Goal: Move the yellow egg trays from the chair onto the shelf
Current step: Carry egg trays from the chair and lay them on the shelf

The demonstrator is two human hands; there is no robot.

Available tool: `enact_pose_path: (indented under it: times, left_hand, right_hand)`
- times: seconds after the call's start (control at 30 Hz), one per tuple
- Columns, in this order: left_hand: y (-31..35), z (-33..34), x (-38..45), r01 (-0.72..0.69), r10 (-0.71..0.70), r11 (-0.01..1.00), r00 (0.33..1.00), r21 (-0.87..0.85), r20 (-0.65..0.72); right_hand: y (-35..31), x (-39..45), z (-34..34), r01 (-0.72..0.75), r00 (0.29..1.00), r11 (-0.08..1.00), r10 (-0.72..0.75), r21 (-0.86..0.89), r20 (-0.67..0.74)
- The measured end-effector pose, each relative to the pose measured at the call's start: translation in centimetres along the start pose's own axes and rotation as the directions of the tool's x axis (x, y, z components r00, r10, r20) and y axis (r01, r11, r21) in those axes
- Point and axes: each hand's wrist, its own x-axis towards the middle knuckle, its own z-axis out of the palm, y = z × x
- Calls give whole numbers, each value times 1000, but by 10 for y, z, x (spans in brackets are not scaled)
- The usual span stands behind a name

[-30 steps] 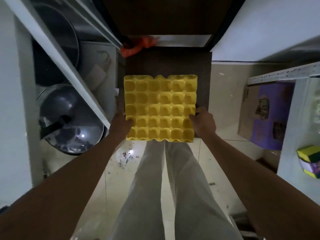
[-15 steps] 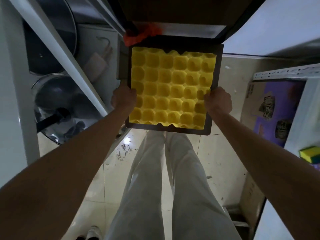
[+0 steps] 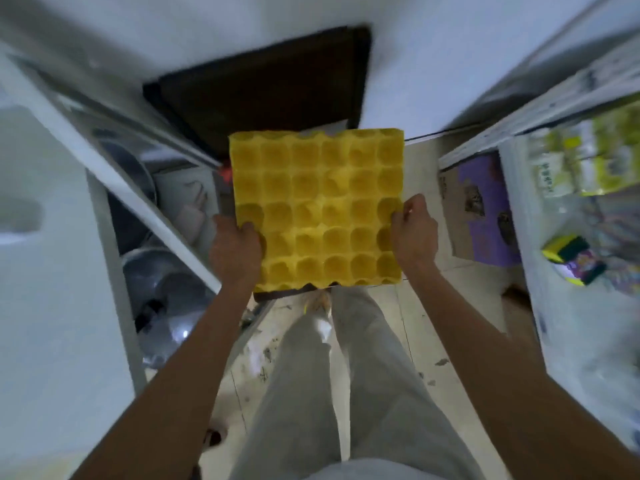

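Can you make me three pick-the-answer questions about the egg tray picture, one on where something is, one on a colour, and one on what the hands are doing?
1. Where is the purple box?
A. On the person's right, past the right hand
B. On top of the egg tray
C. Among the pots on the left

2. What colour is the egg tray?
A. Grey
B. Yellow
C. Blue

3. How is the egg tray held?
A. By one hand only
B. By nobody, lying on the floor
C. By both hands, one on each side

Answers:
1. A, the purple box stands on the floor to the right of the right hand.
2. B, its cups are plainly yellow.
3. C, the left hand grips the left edge and the right hand grips the right edge, above the legs.
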Motion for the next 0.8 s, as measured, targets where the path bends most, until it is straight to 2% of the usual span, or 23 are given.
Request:
enact_pose_path:
  times: [0.1,0.2,0.27,0.3,0.4,0.5,0.6,0.73,0.8]
  left_hand:
    - [47,-26,-41,-176,173,982,984,-72,-41]
    - [104,-50,-93,-315,320,947,942,-60,101]
    - [140,-66,-135,-424,417,906,887,-10,200]
    - [156,-75,-160,-498,484,867,842,-1,237]
    - [188,-91,-237,-709,675,704,648,-45,352]
    - [193,-95,-327,-770,736,620,506,-150,450]
    - [180,-88,-421,-883,825,443,334,-156,456]
    - [157,-57,-532,-945,846,282,163,-166,508]
    - [147,-43,-583,-948,842,235,89,-213,533]
  right_hand:
    - [13,-46,-68,-72,987,989,89,128,-135]
    - [34,-107,-144,-64,943,960,148,273,-299]
    - [49,-152,-194,-77,892,932,223,354,-394]
    - [58,-177,-217,-81,860,916,264,394,-437]
    - [91,-258,-276,-101,746,868,390,486,-541]
    - [137,-342,-310,-189,613,808,541,557,-576]
    - [191,-417,-326,-233,471,744,650,626,-597]
    - [269,-497,-339,-260,311,647,759,717,-572]
    - [307,-527,-344,-286,237,616,787,734,-569]
